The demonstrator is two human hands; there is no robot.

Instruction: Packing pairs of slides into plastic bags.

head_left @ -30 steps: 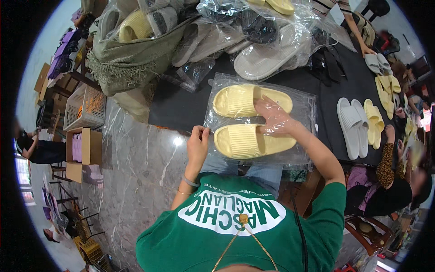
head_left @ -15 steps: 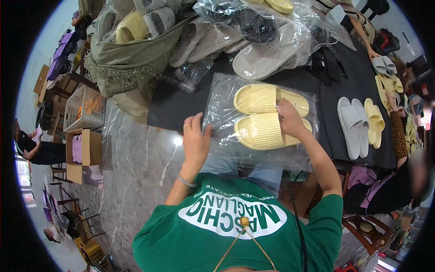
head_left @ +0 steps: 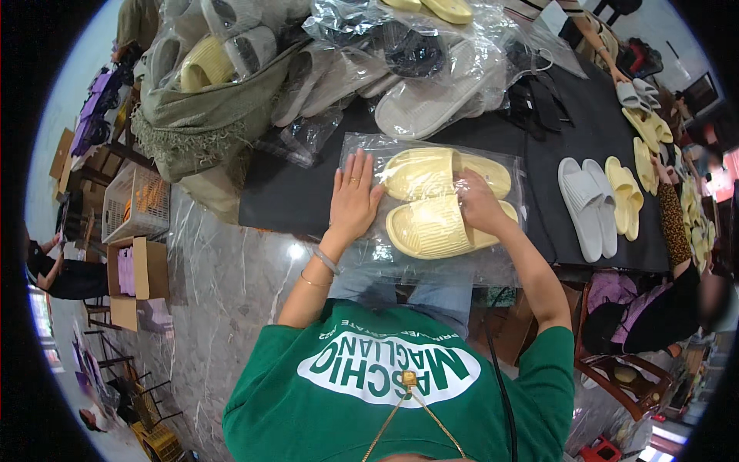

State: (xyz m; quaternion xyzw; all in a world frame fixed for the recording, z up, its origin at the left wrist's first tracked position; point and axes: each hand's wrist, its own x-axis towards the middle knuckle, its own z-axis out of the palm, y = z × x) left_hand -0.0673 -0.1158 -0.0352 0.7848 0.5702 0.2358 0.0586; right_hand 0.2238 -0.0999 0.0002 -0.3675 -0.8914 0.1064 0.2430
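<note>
A pair of pale yellow slippers [head_left: 419,223] lies side by side at the table's near edge, toes to the left. Glossy clear plastic of a bag [head_left: 377,143] spreads around and over them; I cannot tell how far inside they are. My right hand [head_left: 479,205] grips the pair near the inner edges of the straps, fingers bent and partly hidden. Flat on the left part of the bag rests my left hand [head_left: 354,199], fingers stretched out and holding nothing.
Bagged grey slippers [head_left: 431,96] are heaped at the back beside a green sack [head_left: 200,115] of slippers. Grey slippers [head_left: 586,208] and small yellow slippers [head_left: 622,199] stand to the right on the black-covered table [head_left: 292,192]. Another person's arm [head_left: 677,231] reaches in at right.
My left hand has moved up and right from the table edge onto the bag and flattened. The right hand stays at the slippers. The whole view has shifted slightly.
</note>
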